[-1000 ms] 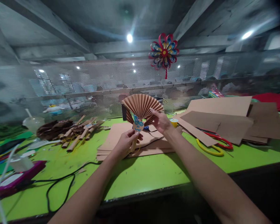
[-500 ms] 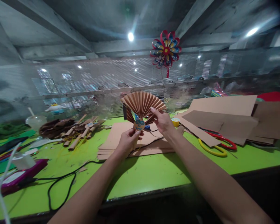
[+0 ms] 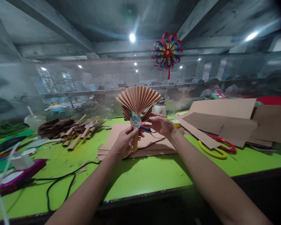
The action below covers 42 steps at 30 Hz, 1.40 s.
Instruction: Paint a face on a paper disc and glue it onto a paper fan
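A pleated brown paper fan (image 3: 138, 98) stands upright in front of me, spread wide, with a round face disc (image 3: 135, 121) drawn in blue at its base. My left hand (image 3: 126, 140) is closed around the fan's handle (image 3: 136, 140), just under the disc. To the right of the fan, my right hand (image 3: 162, 125) has its fingers stretched out and apart, their tips close to the lower right folds; whether they touch is unclear. Beneath both hands lies a stack of brown paper sheets (image 3: 114, 137).
Large brown sheets (image 3: 221, 122) lie at the right beside scissors (image 3: 224, 145) with red handles and a yellow-handled tool (image 3: 212, 151). Bundled rolled-paper sticks (image 3: 78, 137) are at the left. A black cable (image 3: 61, 179) runs from a purple power strip (image 3: 25, 175). A jar (image 3: 160, 107) stands behind.
My right hand has come off the fan's right edge and sits slightly lower. The fan has shifted a little left and up, uncovering the jar. My left hand keeps its hold.
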Tool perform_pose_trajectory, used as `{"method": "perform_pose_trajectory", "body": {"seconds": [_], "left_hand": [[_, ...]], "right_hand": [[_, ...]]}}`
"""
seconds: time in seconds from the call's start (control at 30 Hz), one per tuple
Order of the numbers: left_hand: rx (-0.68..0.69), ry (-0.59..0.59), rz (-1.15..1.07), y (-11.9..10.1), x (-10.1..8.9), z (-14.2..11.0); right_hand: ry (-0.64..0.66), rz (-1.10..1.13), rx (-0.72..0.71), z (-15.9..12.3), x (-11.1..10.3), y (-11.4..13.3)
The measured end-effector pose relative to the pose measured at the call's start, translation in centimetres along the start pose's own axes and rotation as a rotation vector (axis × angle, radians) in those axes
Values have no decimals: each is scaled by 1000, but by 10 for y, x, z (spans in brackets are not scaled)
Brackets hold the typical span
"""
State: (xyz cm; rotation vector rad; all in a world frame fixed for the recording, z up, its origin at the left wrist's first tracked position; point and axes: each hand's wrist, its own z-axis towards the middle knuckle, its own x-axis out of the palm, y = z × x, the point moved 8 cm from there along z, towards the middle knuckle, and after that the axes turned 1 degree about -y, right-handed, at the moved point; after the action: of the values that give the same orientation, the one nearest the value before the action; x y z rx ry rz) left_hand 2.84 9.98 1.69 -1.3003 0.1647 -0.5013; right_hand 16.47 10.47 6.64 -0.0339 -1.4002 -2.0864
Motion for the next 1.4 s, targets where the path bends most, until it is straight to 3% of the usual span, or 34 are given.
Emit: {"method": "perform_pose_trajectory", "body": {"seconds": [0.27,0.8,1.4], "left_hand": [[11,120,1,-7,6,-6],[-58,297,46,1,23,-12],[18,130,239,5,15,-3]], "right_hand": [[124,-52,35,-6,1,7],[97,-79,-27,9,-2,-12],[109,-82,-88,9,1,-11]]}}
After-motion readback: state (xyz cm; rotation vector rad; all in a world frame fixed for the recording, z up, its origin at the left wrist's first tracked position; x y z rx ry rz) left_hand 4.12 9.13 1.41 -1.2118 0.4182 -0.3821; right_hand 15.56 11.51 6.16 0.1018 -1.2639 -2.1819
